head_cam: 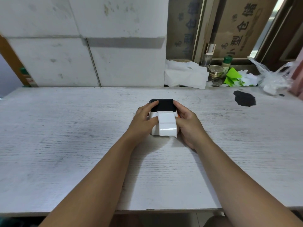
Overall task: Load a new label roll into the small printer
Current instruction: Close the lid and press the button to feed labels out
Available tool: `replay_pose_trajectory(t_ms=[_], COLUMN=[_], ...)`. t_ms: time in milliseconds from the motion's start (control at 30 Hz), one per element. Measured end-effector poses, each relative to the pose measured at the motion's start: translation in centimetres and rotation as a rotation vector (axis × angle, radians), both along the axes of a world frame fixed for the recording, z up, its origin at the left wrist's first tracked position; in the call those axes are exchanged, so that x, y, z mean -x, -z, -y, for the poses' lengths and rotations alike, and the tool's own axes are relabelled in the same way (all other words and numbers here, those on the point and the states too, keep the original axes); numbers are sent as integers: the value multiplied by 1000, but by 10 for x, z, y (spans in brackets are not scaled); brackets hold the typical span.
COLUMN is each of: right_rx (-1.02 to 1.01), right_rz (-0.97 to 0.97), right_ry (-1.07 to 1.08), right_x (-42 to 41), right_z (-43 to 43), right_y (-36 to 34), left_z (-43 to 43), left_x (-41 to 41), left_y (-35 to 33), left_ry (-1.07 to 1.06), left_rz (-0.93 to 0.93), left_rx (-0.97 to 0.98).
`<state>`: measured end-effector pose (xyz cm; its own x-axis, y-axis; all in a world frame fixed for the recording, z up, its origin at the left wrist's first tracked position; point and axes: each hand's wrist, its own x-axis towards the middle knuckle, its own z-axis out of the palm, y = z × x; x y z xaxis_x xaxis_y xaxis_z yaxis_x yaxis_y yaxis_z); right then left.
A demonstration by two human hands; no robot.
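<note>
White woodgrain table (65, 128): small printer (163, 104) on it; dark patch (244, 98), possibly stain.

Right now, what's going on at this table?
A person is loading labels into a small printer on the white table. The left hand and right hand hold its two sides. Its black lid looks lowered, and a white label strip hangs out over the front.
</note>
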<state>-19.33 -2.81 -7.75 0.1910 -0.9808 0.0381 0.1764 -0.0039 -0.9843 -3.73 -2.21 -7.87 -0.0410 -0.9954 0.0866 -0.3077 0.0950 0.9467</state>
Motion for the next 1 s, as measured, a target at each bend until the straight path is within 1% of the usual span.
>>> replay_pose_trajectory(t_ms=[133,300,600,800,1000], right_rx=[-8,-4,-33,-25,-23], right_rz=[-2,-32,-114,-100,-42], right_ry=[21,11,112,89,40], right_x=[-2,-1,-6,-5,-2], right_z=[-2,-1,-2,-2,-3], right_y=[-2,-3,-4,-4,-5], left_z=[-1,-1,0,0,-1], left_x=[0,-1,-2,-2,-1], left_y=[-3,-3,0,-1,-1], left_ry=[3,1,9,7,0], left_rz=[-37,-37,32,42,14], left_rx=[-22,-15,6,11,14])
